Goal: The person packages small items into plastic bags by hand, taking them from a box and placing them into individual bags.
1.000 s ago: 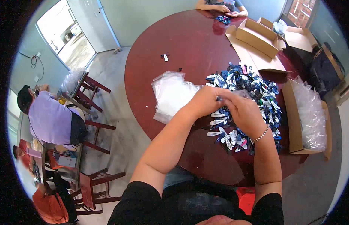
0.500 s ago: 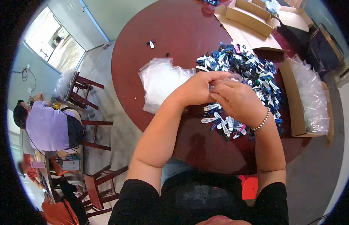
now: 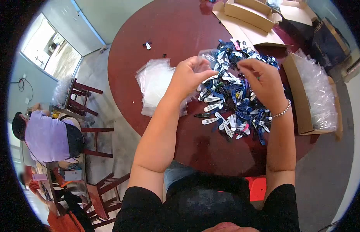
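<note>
My left hand (image 3: 187,79) is closed on a clear plastic bag (image 3: 208,55), its thumb stretched toward the pile. Snap hair clips (image 3: 236,96), white, dark blue and black with a few pink ones, lie heaped beneath and between my hands. Over the right side of that heap is my right hand (image 3: 267,83), a beaded bracelet at its wrist. Its thumb and forefinger are bent but apart, and I see nothing held between them. A stack of flat clear bags (image 3: 155,87) lies to the left, partly behind my left forearm.
An open carton (image 3: 300,96) filled with clear plastic packets (image 3: 319,96) stands at the right. Cardboard boxes (image 3: 249,17) sit at the table's far side. One loose clip (image 3: 148,45) lies at the far left. People work at another table beyond wooden stools (image 3: 97,141).
My hands have parted: the left moved left and away from me with the bag, the right moved right over the clips. The view has shifted slightly.
</note>
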Action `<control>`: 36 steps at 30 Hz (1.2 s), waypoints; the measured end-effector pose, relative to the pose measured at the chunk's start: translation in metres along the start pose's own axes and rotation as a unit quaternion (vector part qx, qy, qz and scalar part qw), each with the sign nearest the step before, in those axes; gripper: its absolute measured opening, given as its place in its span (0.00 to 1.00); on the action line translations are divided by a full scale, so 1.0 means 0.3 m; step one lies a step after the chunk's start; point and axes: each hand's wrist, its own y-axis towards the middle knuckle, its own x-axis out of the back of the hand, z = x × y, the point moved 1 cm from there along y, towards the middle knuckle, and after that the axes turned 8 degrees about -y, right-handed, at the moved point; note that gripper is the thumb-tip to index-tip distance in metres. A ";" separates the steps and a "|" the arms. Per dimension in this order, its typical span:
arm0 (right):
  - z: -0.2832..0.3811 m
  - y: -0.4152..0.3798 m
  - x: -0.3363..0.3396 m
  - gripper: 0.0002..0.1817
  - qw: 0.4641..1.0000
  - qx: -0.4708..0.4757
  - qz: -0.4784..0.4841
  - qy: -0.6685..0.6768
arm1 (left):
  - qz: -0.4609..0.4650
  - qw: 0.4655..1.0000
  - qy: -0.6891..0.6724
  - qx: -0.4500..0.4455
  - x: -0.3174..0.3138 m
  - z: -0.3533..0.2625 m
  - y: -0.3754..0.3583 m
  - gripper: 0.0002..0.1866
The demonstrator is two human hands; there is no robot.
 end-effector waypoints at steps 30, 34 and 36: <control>-0.159 -0.056 -0.271 0.05 0.992 -0.025 0.000 -0.125 | 0.000 0.996 -0.089 0.027 -0.021 0.046 0.002 0.15; -0.155 -0.048 -0.271 0.05 0.997 -0.043 -0.025 -0.061 | -0.003 0.995 -0.096 0.027 -0.025 0.044 0.001 0.15; -0.157 -0.048 -0.285 0.06 1.000 0.007 -0.011 -0.025 | 0.003 0.995 -0.097 0.030 -0.026 0.050 0.002 0.15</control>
